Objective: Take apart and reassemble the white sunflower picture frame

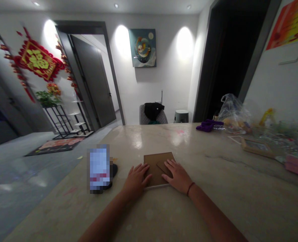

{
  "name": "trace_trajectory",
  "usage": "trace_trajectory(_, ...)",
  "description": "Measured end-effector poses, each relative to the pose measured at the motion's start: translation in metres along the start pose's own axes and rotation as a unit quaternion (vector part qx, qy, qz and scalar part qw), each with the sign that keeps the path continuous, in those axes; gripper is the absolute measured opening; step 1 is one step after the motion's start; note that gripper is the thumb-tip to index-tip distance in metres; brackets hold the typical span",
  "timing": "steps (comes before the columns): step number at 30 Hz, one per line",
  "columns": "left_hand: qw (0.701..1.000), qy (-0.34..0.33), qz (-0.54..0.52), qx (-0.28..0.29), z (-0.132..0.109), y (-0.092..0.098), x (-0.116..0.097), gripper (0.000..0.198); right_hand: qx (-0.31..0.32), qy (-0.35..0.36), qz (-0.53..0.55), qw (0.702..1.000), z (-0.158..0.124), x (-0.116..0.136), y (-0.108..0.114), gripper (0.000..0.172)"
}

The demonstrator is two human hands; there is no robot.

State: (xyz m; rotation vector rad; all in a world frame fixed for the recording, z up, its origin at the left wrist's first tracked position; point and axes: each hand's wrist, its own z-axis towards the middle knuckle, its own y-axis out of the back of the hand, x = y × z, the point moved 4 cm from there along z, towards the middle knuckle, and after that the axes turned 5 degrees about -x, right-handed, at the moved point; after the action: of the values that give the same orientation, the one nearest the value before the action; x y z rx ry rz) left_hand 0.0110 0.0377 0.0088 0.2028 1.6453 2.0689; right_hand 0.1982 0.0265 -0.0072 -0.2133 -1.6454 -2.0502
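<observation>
A flat, squarish brown board with a thin white rim, which looks like the back of a picture frame, lies on the stone-look table in front of me. A curved line, perhaps the edge of a stand flap, shows on its right half, partly covered by my fingers. My left hand rests on the frame's left edge with fingers stretched out and the thumb apart. On the right side, my right hand lies over the back panel, fingers extended, a dark red band round the wrist. Neither hand grips anything.
Left of my hands, a phone with a pixelated screen leans upright on a dark stand. Toward the right edge are a wooden frame, a purple cloth, a clear plastic bag and a pink box. A chair stands beyond the table.
</observation>
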Motion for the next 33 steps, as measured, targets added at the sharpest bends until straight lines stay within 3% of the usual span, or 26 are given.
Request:
trace_trajectory(4, 1.0, 0.004, 0.011, 0.016, 0.001, -0.005, 0.001, 0.048, -0.004, -0.011, -0.01, 1.0, 0.002, 0.002, -0.004, 0.061)
trace_trajectory(10, 0.999, 0.008, 0.025, -0.044, 0.0, 0.013, 0.0, 0.037, -0.024, -0.029, 0.018, 0.999, 0.0, -0.003, 0.016, 0.06)
trace_trajectory(12, 0.999, -0.008, 0.013, -0.03, -0.004, 0.019, -0.005, 0.036, 0.017, -0.029, 0.057, 0.998, -0.005, -0.007, 0.023, 0.064)
trace_trajectory(15, 1.0, -0.002, 0.012, -0.001, -0.008, 0.02, -0.008, 0.05, 0.064, -0.021, 0.08, 0.995, -0.009, -0.011, 0.028, 0.063)
trace_trajectory(21, 0.999, 0.051, 0.011, -0.014, 0.001, 0.009, -0.001, 0.048, 0.02, -0.026, 0.072, 0.997, -0.002, -0.015, 0.014, 0.057)
trace_trajectory(27, 0.996, 0.059, -0.001, -0.071, 0.006, -0.001, 0.007, 0.046, -0.067, 0.003, 0.056, 0.996, 0.005, -0.016, 0.002, 0.055)
trace_trajectory(30, 0.987, 0.056, 0.004, -0.152, 0.004, 0.01, 0.012, 0.051, -0.19, 0.016, 0.085, 0.978, 0.005, -0.018, 0.02, 0.06)
trace_trajectory(33, 0.969, 0.051, -0.005, -0.243, 0.001, 0.029, 0.017, 0.053, -0.33, -0.023, 0.102, 0.938, 0.001, -0.024, 0.048, 0.059)
